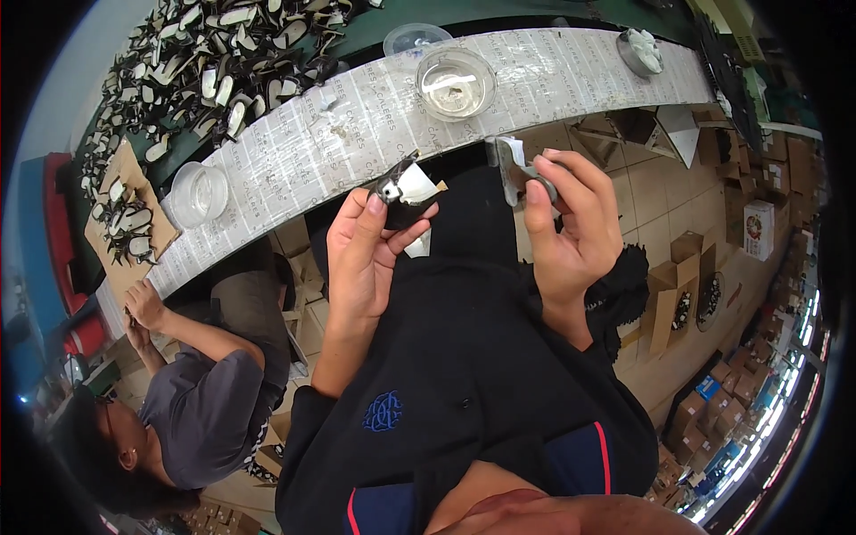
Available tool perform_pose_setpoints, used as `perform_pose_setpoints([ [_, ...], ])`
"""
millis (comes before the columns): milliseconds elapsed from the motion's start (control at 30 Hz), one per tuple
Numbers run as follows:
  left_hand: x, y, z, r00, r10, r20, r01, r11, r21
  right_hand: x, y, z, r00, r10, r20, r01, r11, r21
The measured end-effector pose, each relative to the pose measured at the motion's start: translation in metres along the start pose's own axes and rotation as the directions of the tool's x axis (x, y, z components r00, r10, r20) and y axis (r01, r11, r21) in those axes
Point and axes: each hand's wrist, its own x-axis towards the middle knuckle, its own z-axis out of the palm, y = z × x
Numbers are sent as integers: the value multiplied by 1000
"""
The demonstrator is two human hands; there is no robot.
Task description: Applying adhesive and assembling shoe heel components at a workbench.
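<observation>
My left hand [361, 245] is closed around a small black-and-white shoe part [408, 189], held up over my lap near the table's edge. Its outside is dark, with a white inner face and a small tan tip on the right. My right hand [575, 209], fingers curled, grips a flat greyish piece [514, 171] with a white upper end and shiny edges; its exact kind is unclear. The two held things are apart. Beyond my hands, a clear round bowl [455, 85] stands on the table with a little something in its bottom.
A paper-covered table [357, 125] curves across in front. Heaped shoe parts [223, 67] lie at the far left, by a clear tub [198, 194] and a cardboard sheet [111, 183]. A co-worker [205, 401] sits at left. A round container [642, 53] holds white material. Open boxes [675, 294] stand at right.
</observation>
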Motion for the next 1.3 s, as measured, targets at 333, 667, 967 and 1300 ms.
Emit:
perform_pose_setpoints([
  [333, 7, -9, 13, 993, 91, 72, -99, 988, 116, 8, 3, -14, 995, 1, 95, -15, 990, 140],
  [667, 4, -19, 30, 994, 79, 70, -90, 980, 176, 14, -7, -16, 971, -66, 229, 31, 988, 154],
  [967, -9, -24, 33, 994, 91, 62, -101, 975, 199, 0, -6, -13, 971, -162, 174, 148, 985, 87],
  [1300, -15, -11, 19, 996, 4, 84, -19, 984, 175, 3, -6, -14, 989, -133, 58, 136, 990, -47],
])
